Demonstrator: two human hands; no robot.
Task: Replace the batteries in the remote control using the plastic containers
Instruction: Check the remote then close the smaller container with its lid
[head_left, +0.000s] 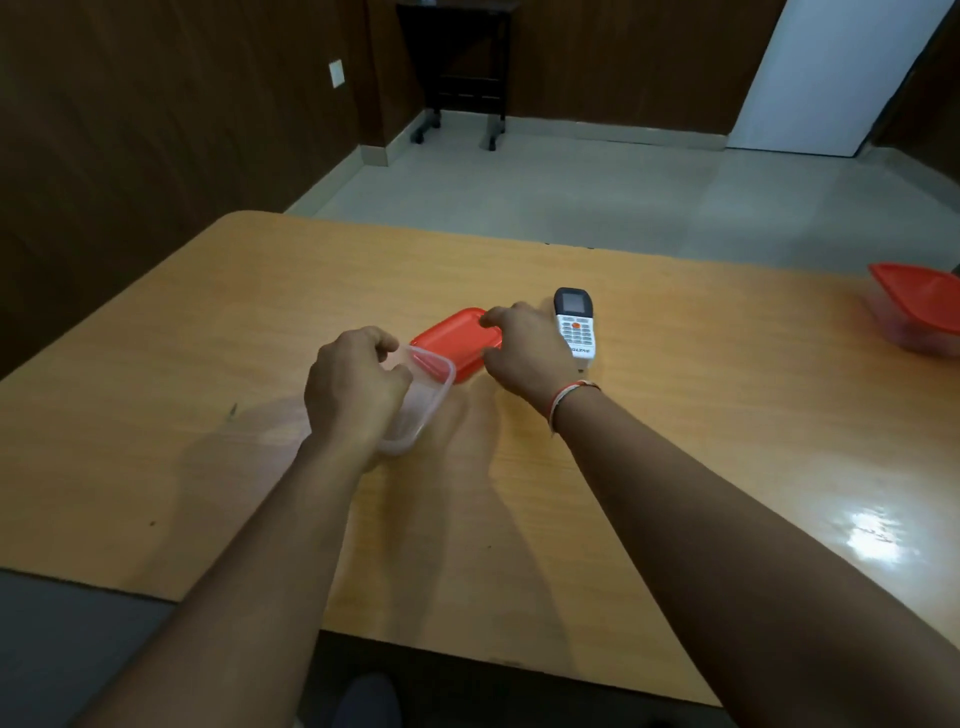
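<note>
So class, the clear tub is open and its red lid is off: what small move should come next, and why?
Probably let go of the red lid, which the right hand holds beside the remote control, and pick up the remote. The left hand already grips the clear container, lidless and ready.

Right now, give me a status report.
Left hand grips clear container. Right hand holds red lid, off. Remote untouched beside it.

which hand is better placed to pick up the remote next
Right. The right hand grips the red lid directly beside the remote; the left hand holds the clear container, farther away.
</note>
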